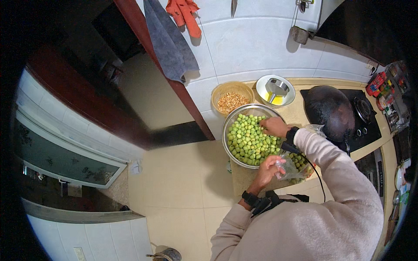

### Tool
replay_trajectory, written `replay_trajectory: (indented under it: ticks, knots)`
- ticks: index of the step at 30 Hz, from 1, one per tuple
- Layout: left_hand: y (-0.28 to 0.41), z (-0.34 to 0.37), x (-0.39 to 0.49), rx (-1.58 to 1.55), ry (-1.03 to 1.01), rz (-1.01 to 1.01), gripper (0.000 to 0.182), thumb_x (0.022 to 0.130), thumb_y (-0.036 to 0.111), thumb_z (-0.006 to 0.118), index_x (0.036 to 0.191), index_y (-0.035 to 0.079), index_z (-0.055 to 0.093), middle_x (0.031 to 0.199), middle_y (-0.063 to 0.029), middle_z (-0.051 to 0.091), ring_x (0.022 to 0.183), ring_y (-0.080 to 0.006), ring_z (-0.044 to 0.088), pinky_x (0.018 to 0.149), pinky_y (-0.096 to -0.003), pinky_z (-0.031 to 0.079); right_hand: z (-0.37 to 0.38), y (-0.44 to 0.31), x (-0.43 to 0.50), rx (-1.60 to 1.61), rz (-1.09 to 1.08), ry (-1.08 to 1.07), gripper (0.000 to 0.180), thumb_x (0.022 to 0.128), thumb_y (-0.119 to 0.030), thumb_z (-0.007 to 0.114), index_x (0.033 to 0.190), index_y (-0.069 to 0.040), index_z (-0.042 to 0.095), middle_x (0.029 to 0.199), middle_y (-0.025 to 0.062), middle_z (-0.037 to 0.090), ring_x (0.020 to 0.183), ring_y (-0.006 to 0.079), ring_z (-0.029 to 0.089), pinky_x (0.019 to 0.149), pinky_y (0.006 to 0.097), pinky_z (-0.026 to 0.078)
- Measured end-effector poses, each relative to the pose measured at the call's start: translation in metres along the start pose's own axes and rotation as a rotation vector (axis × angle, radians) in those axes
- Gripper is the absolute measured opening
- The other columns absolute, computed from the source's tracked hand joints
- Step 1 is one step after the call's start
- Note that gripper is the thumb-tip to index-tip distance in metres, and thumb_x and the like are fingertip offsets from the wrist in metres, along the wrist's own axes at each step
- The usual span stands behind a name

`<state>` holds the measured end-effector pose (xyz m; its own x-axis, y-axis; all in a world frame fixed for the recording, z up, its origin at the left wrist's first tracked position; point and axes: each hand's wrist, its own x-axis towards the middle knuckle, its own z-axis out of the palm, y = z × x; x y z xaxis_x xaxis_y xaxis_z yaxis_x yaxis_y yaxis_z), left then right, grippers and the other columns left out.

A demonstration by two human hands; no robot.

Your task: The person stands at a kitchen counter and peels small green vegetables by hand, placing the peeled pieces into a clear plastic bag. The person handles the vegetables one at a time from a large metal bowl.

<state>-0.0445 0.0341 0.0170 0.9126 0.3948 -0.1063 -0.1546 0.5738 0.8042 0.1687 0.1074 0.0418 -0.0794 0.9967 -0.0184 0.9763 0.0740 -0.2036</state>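
Note:
A large metal bowl (225, 143) full of small round green fruits (249, 138) stands at the counter's near left end. Over the fruits at the bowl's right side is my right hand (275, 127), its fingertips down among them; whether it grips one is hidden. My left hand (270, 169) pinches the edge of a clear plastic bag (288, 169) at the bowl's lower rim. More green fruits (297, 160) lie in the bag, right of the bowl. Both wrists wear black straps, and a black cable runs down from the right one.
Behind the bowl are a tan plastic basket (249, 89) of brown-and-white pieces and a white bowl (261, 83) holding a metal utensil and yellow liquid. An upturned dark wok (329, 112) rests on the black gas hob (367, 130). Bottles and packets (387, 98) line the right side.

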Motion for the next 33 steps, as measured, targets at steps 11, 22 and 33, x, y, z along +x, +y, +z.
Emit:
replay_trajectory:
  ticks: [11, 22, 33]
  knots:
    - [-0.002, 0.000, 0.001, -0.013, 0.003, 0.033, 0.036, 0.085, -0.005, 0.047, 0.120, -0.001, 0.041, 0.119, -0.0190, 0.055, 0.080, -0.0211, 0.063, 0.060, -0.0289, 0.051, -0.094, 0.025, -0.054, 0.939, 0.236, -0.642, 0.018, 0.087, -0.023, 0.063, 0.092, -0.005, 0.063, 0.068, -0.0034, 0.057, 0.058, 0.0053, 0.051, 0.051, 0.0207, 0.040]
    - [-0.002, -0.001, 0.001, 0.001, -0.016, 0.019, 0.037, 0.086, -0.005, 0.046, 0.122, 0.000, 0.040, 0.122, -0.0190, 0.053, 0.082, -0.0215, 0.063, 0.062, -0.0298, 0.051, -0.083, 0.014, -0.052, 0.855, 0.097, -0.381, 0.022, 0.084, -0.008, 0.061, 0.105, 0.000, 0.062, 0.086, 0.0055, 0.066, 0.076, 0.0104, 0.061, 0.070, 0.0252, 0.050]
    - [-0.003, -0.002, 0.001, 0.041, 0.003, 0.038, 0.037, 0.085, -0.007, 0.045, 0.121, 0.000, 0.041, 0.118, -0.0174, 0.055, 0.080, -0.0208, 0.063, 0.061, -0.0301, 0.051, 0.004, -0.052, 0.035, 0.044, -0.315, -0.062, 0.028, 0.077, -0.014, 0.062, 0.102, -0.008, 0.053, 0.096, 0.0122, 0.055, 0.085, 0.0328, 0.061, 0.066, 0.0446, 0.050]
